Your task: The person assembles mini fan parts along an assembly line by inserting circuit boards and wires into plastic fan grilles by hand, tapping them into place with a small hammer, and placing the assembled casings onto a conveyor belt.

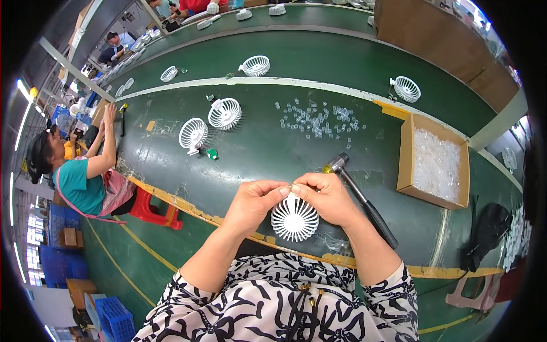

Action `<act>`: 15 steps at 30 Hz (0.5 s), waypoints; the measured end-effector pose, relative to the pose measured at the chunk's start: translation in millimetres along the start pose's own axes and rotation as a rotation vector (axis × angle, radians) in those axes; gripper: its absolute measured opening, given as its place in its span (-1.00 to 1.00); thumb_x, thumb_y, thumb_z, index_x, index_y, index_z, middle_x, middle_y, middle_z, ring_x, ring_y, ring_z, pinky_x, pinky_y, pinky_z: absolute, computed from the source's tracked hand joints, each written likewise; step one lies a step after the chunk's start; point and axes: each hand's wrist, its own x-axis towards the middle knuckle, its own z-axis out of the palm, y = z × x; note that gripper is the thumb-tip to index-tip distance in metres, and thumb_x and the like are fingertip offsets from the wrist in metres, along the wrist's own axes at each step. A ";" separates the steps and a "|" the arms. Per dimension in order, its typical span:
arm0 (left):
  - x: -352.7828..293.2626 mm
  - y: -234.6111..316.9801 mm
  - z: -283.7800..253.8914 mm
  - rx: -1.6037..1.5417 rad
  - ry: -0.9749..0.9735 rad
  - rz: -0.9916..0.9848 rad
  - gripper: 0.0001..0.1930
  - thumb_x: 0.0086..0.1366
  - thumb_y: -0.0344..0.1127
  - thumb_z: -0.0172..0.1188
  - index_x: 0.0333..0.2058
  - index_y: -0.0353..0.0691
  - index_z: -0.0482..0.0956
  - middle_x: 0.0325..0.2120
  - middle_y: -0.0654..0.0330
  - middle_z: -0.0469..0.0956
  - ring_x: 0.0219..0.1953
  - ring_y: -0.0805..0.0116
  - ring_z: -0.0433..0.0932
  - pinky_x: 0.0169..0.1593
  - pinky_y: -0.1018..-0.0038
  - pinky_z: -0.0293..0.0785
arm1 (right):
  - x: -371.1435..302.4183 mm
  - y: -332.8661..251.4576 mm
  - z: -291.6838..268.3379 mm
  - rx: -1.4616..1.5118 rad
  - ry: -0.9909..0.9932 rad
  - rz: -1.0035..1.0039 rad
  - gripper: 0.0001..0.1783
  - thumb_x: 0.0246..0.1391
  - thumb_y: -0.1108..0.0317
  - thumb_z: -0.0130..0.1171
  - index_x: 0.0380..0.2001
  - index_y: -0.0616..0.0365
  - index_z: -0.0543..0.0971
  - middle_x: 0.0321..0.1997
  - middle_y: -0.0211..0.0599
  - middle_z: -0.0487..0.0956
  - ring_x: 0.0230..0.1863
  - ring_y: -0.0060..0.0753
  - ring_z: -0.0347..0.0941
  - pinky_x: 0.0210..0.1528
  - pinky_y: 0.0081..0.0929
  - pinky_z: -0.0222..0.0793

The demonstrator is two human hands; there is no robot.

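Note:
My left hand (250, 205) and my right hand (326, 198) meet at the near side of the green workbench (256, 142). Thumbs and fingers are pinched together at the neck of a white round slatted fan cover (295, 219), which hangs below the fingertips with its slats toward me. A tiny piece between the fingertips is too small to name. Just right of my right hand lies a hammer (364, 199) with a black handle. Beyond my left hand are two more white fan covers (194, 134) (224, 114), one with a small green circuit board (212, 154) beside it.
Small clear plastic pieces (319, 121) lie scattered ahead. At right stands a cardboard box (405, 154) of clear pieces, with a black object (490, 231) nearer the edge. A green conveyor (330, 60) behind carries fan covers. Another person (85, 176) sits at the left.

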 end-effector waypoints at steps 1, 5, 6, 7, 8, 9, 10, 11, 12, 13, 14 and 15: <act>0.4 -1.2 -0.6 0.009 0.007 -0.004 -0.79 0.37 -0.34 0.25 -0.15 -0.38 0.66 -0.34 0.22 0.68 -0.35 0.54 0.60 -0.24 0.56 0.55 | 0.6 -0.8 0.6 -0.035 0.018 0.005 -0.77 0.24 0.30 0.26 -0.28 0.30 0.65 -0.42 -0.50 0.61 -0.39 -0.74 0.43 -0.34 -0.64 0.38; 8.3 -4.0 -5.0 -0.092 0.069 0.027 -0.82 0.38 -0.32 0.25 -0.27 -0.35 0.66 -0.44 0.30 0.64 -0.45 0.63 0.52 -0.36 0.62 0.46 | 2.3 -0.2 -2.8 -0.231 0.081 -0.093 -0.81 0.21 0.37 0.22 -0.27 0.31 0.63 -0.39 -0.40 0.63 -0.32 -0.65 0.48 -0.24 -0.56 0.41; 10.3 -3.4 -4.5 -0.104 0.074 0.012 -0.83 0.38 -0.33 0.25 -0.28 -0.35 0.66 -0.44 0.30 0.64 -0.45 0.63 0.53 -0.36 0.62 0.47 | 1.6 -1.9 -3.3 -0.237 0.084 -0.104 -0.84 0.20 0.40 0.21 -0.28 0.31 0.63 -0.42 -0.37 0.63 -0.35 -0.62 0.49 -0.27 -0.55 0.41; 12.2 -3.1 -4.3 -0.116 0.079 -0.003 -0.83 0.38 -0.33 0.24 -0.28 -0.35 0.66 -0.45 0.30 0.64 -0.46 0.63 0.53 -0.36 0.62 0.47 | 1.5 -1.9 -3.4 -0.266 0.091 -0.111 -0.84 0.19 0.41 0.21 -0.29 0.31 0.63 -0.44 -0.35 0.63 -0.38 -0.62 0.49 -0.30 -0.55 0.41; 13.9 -5.3 -4.8 -0.111 0.071 -0.007 -0.83 0.39 -0.34 0.23 -0.29 -0.35 0.66 -0.45 0.30 0.64 -0.48 0.62 0.53 -0.38 0.62 0.48 | 1.9 -2.0 -3.1 -0.295 0.097 -0.118 -0.85 0.19 0.41 0.21 -0.30 0.30 0.63 -0.47 -0.34 0.63 -0.41 -0.62 0.49 -0.33 -0.54 0.40; 14.3 -5.5 -4.1 -0.109 0.063 -0.020 -0.83 0.39 -0.34 0.23 -0.29 -0.35 0.66 -0.46 0.30 0.64 -0.48 0.62 0.53 -0.38 0.62 0.48 | 1.0 -4.2 -2.3 -0.329 0.120 -0.159 -0.86 0.18 0.42 0.22 -0.32 0.30 0.63 -0.51 -0.31 0.62 -0.47 -0.60 0.49 -0.39 -0.52 0.40; 15.1 -5.2 -3.5 -0.108 0.055 -0.033 -0.83 0.39 -0.34 0.22 -0.30 -0.34 0.65 -0.46 0.30 0.64 -0.49 0.62 0.53 -0.39 0.61 0.47 | 1.7 -3.5 -2.4 -0.335 0.121 -0.170 -0.87 0.17 0.42 0.22 -0.32 0.30 0.63 -0.52 -0.30 0.62 -0.48 -0.59 0.49 -0.40 -0.51 0.39; 16.6 -4.6 -4.8 -0.119 0.040 -0.049 -0.83 0.39 -0.33 0.22 -0.30 -0.34 0.65 -0.46 0.30 0.64 -0.49 0.62 0.52 -0.40 0.61 0.47 | 2.8 -2.9 -2.8 -0.342 0.121 -0.182 -0.87 0.17 0.43 0.23 -0.33 0.29 0.63 -0.52 -0.29 0.62 -0.49 -0.58 0.50 -0.41 -0.50 0.39; 18.4 -3.3 -5.3 -0.114 0.034 -0.050 -0.83 0.39 -0.33 0.22 -0.30 -0.34 0.65 -0.46 0.30 0.64 -0.49 0.61 0.52 -0.40 0.61 0.48 | 3.2 -2.7 -3.4 -0.352 0.123 -0.185 -0.86 0.19 0.41 0.22 -0.33 0.30 0.63 -0.52 -0.30 0.62 -0.50 -0.56 0.50 -0.42 -0.50 0.39; 20.3 -1.3 -6.6 -0.109 0.028 -0.051 -0.83 0.39 -0.33 0.22 -0.30 -0.34 0.66 -0.46 0.30 0.64 -0.49 0.61 0.52 -0.39 0.60 0.48 | 3.5 2.2 -1.2 -0.311 0.160 -0.187 -0.85 0.20 0.40 0.22 -0.31 0.30 0.63 -0.51 -0.30 0.62 -0.50 -0.56 0.50 -0.42 -0.51 0.40; 22.7 1.2 -10.9 -0.070 0.028 -0.029 -0.84 0.38 -0.34 0.23 -0.30 -0.34 0.66 -0.45 0.29 0.65 -0.48 0.59 0.54 -0.38 0.59 0.49 | 4.2 9.0 2.2 -0.269 0.198 -0.189 -0.84 0.22 0.39 0.21 -0.29 0.30 0.64 -0.51 -0.29 0.62 -0.50 -0.56 0.50 -0.41 -0.52 0.40; 27.7 6.0 -15.4 -0.064 0.066 0.018 -0.85 0.37 -0.35 0.24 -0.30 -0.34 0.67 -0.45 0.28 0.65 -0.47 0.58 0.55 -0.37 0.58 0.50 | 6.3 13.3 4.2 -0.263 0.220 -0.221 -0.80 0.24 0.37 0.21 -0.20 0.32 0.62 -0.44 -0.26 0.63 -0.49 -0.57 0.51 -0.39 -0.54 0.43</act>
